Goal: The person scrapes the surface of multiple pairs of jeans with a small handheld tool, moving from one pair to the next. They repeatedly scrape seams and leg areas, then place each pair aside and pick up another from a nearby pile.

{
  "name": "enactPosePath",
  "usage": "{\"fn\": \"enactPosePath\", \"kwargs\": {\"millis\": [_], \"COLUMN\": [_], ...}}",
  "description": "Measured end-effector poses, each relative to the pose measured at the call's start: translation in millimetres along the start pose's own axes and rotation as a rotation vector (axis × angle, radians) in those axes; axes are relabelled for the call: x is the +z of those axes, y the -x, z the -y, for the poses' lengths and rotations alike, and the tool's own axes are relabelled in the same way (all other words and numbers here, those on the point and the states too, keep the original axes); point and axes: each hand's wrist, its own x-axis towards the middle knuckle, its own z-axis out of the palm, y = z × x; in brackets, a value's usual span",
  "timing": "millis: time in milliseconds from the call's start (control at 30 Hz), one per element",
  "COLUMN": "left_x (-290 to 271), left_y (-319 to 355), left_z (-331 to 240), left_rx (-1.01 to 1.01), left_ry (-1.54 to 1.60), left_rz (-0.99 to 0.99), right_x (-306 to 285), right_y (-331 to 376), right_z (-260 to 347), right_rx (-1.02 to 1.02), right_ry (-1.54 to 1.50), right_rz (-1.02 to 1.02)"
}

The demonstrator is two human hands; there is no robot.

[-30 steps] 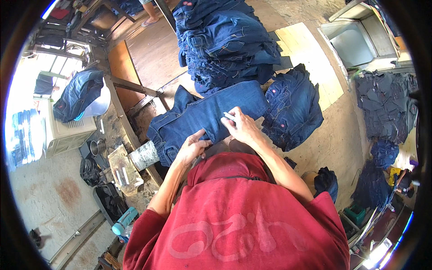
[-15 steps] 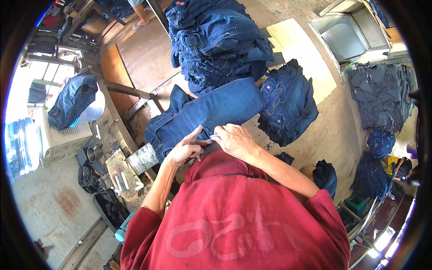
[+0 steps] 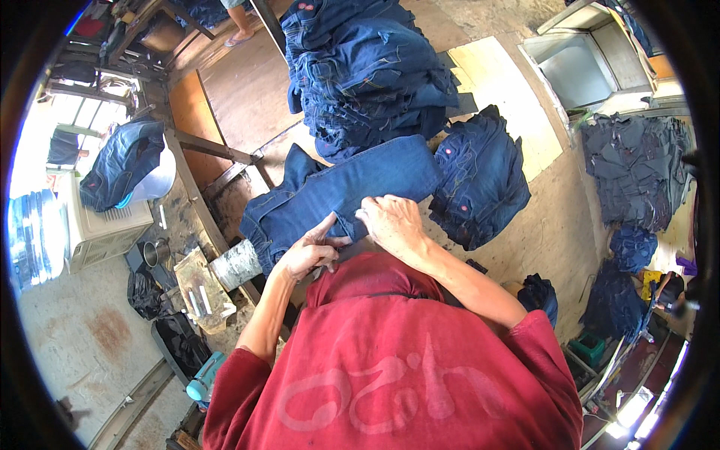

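A pair of blue jeans [image 3: 375, 174] lies across in front of me, its near edge close to my body. My left hand [image 3: 311, 251] rests on the jeans' near edge. Its index finger is stretched out and stands apart from the thumb, while the other fingers curl below. My right hand [image 3: 391, 225] is closed, with bent fingertips pinching the denim beside the left index finger. The fingertips' undersides are hidden. Left of the jeans, a pale, mottled cylinder [image 3: 236, 264] touches or nearly touches the fabric.
A tall jeans stack [image 3: 367, 75] stands beyond, with another denim pile [image 3: 480, 176] to its right. Dark grey garments [image 3: 637, 169] lie far right. On the left are a metal cup [image 3: 156, 253] and a board with white sticks [image 3: 202, 292]. Someone's foot [image 3: 240, 37] shows at the top.
My right hand has lifted slightly up and away from my left thumb, its fingers now bent at the denim. The left hand has stayed nearly in place.
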Motion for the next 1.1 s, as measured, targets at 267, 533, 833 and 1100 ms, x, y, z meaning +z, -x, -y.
{"fn": "enactPosePath", "kwargs": {"millis": [267, 533, 833, 1100], "left_x": [-2.6, -3.2, 8.7, 46.3], "left_y": [-2.3, -4.7, -2.5, -15.1], "left_z": [4.8, 10.5, 9.0, 26.1], "left_rx": [0.010, -0.025, -0.007, 0.091], "left_ry": [0.026, 0.033, 0.018, -0.022], "left_rz": [0.012, -0.065, -0.109, -0.532], "right_x": [0.3, -1.3, -2.0, -24.5], "right_y": [2.9, -3.3, -12.9, -8.3], "right_z": [-5.0, -14.4, -26.8, -126.9], "right_rx": [-0.103, -0.120, -0.125, 0.209], "right_ry": [-0.122, -0.116, -0.178, -0.228], "right_rz": [-0.030, 0.148, 0.326, 0.214]}}
